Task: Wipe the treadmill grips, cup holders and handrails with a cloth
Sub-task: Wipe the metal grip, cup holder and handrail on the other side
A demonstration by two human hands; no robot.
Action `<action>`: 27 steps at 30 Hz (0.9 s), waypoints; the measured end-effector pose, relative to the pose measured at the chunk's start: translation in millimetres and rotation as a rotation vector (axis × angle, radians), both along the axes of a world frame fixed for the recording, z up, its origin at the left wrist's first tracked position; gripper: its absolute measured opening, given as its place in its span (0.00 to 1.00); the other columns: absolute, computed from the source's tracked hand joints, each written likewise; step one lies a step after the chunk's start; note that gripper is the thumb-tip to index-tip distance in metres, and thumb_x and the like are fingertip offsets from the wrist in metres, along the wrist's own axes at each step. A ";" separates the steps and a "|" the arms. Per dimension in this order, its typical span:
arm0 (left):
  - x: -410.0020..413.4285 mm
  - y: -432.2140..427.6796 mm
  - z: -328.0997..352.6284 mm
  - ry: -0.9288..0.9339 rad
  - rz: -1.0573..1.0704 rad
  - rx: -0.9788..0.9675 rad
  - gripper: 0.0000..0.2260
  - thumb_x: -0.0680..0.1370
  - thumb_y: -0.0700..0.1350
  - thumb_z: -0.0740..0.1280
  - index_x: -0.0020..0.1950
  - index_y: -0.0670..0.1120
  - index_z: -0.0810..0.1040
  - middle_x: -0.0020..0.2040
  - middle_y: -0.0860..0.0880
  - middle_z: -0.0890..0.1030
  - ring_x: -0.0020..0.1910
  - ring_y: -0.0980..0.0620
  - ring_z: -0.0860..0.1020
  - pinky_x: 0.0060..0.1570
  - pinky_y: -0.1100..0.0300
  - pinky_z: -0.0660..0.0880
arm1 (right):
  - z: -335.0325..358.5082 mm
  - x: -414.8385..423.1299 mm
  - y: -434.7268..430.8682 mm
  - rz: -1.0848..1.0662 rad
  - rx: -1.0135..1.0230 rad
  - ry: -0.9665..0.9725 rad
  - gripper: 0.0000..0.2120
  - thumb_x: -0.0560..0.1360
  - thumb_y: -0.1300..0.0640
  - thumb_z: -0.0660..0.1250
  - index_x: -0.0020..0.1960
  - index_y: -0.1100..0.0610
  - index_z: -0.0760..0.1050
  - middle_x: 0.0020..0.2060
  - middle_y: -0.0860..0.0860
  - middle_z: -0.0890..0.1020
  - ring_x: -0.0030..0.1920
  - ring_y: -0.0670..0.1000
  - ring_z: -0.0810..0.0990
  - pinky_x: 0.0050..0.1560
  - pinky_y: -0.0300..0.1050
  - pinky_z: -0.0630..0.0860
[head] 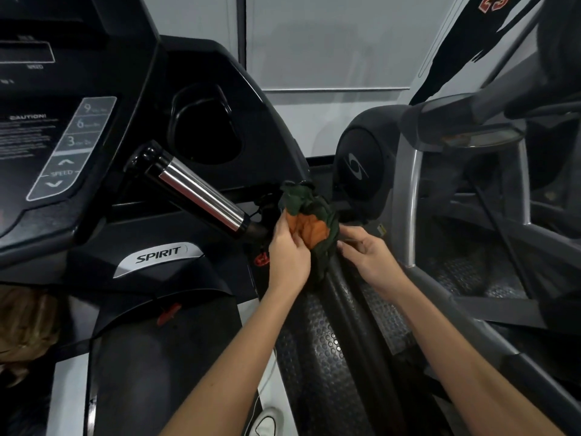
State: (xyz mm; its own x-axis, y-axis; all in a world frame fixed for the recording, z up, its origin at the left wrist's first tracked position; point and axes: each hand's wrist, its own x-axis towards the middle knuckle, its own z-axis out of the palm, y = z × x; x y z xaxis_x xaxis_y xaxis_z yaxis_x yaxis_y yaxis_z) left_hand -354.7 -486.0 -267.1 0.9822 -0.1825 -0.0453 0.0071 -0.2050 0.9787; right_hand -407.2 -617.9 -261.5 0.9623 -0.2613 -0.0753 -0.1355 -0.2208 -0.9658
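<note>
The cloth (309, 221), dark green with an orange part showing, is bunched at the top end of the treadmill's right handrail (341, 313), where the rail meets the console, a little to 4 o'clock of the picture's middle. The left grip (289, 259) comes up from 6 o'clock and grasps the bundle, its fingers curled into the orange part. The right grip (367, 256) sits at the cloth's 4 o'clock, thumb and fingertips closed on the green edge (how much of the fabric it has, I cannot tell). The two wrists are apart, with the black handrail running down between the forearms toward 6 o'clock.

Just at 9 o'clock of the cloth ends the chrome handle (201, 193), which slants up toward 10 o'clock. Above it, at 12 o'clock of the handle, lies the deep black cup holder (204, 133). Further toward 9 o'clock is the speed keypad (69, 146) with its arrows and numbers. Below the handle a silver badge (160, 254) reads SPIRIT, and a red clip (262, 259) hangs just beside the left grip's wrist side. At 2 o'clock of the cloth stands a neighbouring machine (361, 165) with a round black cover. A white shoe (267, 423) shows at the bottom edge.
</note>
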 end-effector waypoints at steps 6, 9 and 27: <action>-28.2 2.7 9.6 -0.092 0.027 -0.103 0.22 0.77 0.33 0.60 0.70 0.45 0.63 0.63 0.51 0.71 0.61 0.59 0.70 0.58 0.78 0.64 | -1.2 0.3 -2.6 0.006 -0.017 0.009 0.14 0.76 0.68 0.62 0.53 0.51 0.76 0.57 0.53 0.78 0.58 0.46 0.76 0.61 0.38 0.73; -4.5 -8.7 13.3 -0.176 -0.006 0.011 0.20 0.79 0.35 0.58 0.70 0.44 0.65 0.68 0.48 0.65 0.65 0.56 0.67 0.62 0.76 0.60 | -3.5 0.3 -3.2 0.013 -0.014 -0.005 0.14 0.76 0.69 0.62 0.52 0.53 0.78 0.56 0.52 0.77 0.57 0.45 0.76 0.63 0.41 0.71; -30.7 3.5 -32.6 0.667 0.112 -0.673 0.09 0.77 0.43 0.64 0.54 0.44 0.79 0.53 0.43 0.81 0.53 0.46 0.78 0.62 0.48 0.72 | -11.4 1.3 -7.5 -0.013 0.188 0.032 0.14 0.74 0.62 0.65 0.55 0.47 0.77 0.55 0.43 0.77 0.57 0.45 0.78 0.55 0.36 0.74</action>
